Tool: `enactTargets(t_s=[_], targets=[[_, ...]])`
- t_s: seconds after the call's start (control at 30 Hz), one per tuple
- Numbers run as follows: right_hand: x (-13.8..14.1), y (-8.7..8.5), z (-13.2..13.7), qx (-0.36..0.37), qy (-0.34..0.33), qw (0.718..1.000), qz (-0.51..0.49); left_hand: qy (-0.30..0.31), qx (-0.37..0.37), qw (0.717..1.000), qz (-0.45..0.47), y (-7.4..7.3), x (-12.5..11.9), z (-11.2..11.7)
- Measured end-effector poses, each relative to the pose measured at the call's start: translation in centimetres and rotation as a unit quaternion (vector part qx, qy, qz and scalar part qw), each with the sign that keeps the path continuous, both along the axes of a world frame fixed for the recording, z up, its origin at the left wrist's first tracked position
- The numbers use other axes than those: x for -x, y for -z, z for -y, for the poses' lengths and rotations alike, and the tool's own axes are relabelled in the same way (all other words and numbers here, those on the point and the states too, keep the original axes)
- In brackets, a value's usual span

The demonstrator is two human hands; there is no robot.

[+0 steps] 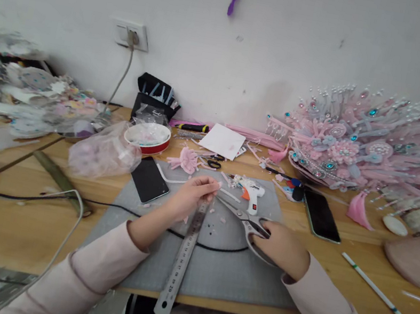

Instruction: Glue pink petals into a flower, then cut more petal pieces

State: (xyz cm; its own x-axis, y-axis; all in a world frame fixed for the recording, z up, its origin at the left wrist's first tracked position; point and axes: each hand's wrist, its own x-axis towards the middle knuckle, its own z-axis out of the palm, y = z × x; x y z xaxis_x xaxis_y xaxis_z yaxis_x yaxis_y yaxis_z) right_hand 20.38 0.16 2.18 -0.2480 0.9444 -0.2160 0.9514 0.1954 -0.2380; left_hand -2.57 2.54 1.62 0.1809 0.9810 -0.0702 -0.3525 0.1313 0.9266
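My left hand [192,193] is closed in a pinch on a thin pale strip [218,186] above the grey cutting mat [214,271]. My right hand [281,243] grips the handles of silver scissors [242,218], whose blades point up-left toward the strip. A long steel ruler [181,260] lies on the mat between my forearms, running past the table's front edge. A white glue gun [252,190] rests just beyond the scissors, and a pink tassel flower [186,160] lies behind my left hand.
A black phone [149,180] lies left on the mat, another phone [321,215] to the right. A large pink beaded headdress [362,143] fills the right rear. A plastic bag [103,153], red-rimmed bowl [148,137], white card [222,141], cables and a white stick [377,290] lie around.
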Motion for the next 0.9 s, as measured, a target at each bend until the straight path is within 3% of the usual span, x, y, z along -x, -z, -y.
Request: enactTargets(t_s=[0.17, 0.37, 0.67, 0.8, 0.9], targets=[[-0.9, 0.8, -0.5, -0.018, -0.002, 0.991, -0.136, 0.071, 0.031, 0.990, 0.118, -0.9, 0.8, 0.1], [0.3, -0.1, -1.0, -0.122, -0.072, 0.972, -0.185, 0.149, 0.004, 0.982, 0.115, -1.6, 1.8, 0.2], [1.5, 0.1, -2.8, -0.114, -0.086, 0.973, -0.184, 0.077, -0.035, 0.981, 0.172, -1.5, 2.7, -0.6], [1.2, 0.4, -2.8, -0.102, -0.087, 0.974, -0.181, 0.011, -0.038, 0.986, 0.163, -1.6, 2.9, -1.0], [0.9, 0.5, -2.9, -0.115, -0.095, 0.972, -0.181, -0.006, -0.030, 0.990, 0.136, -1.6, 3.1, -1.2]])
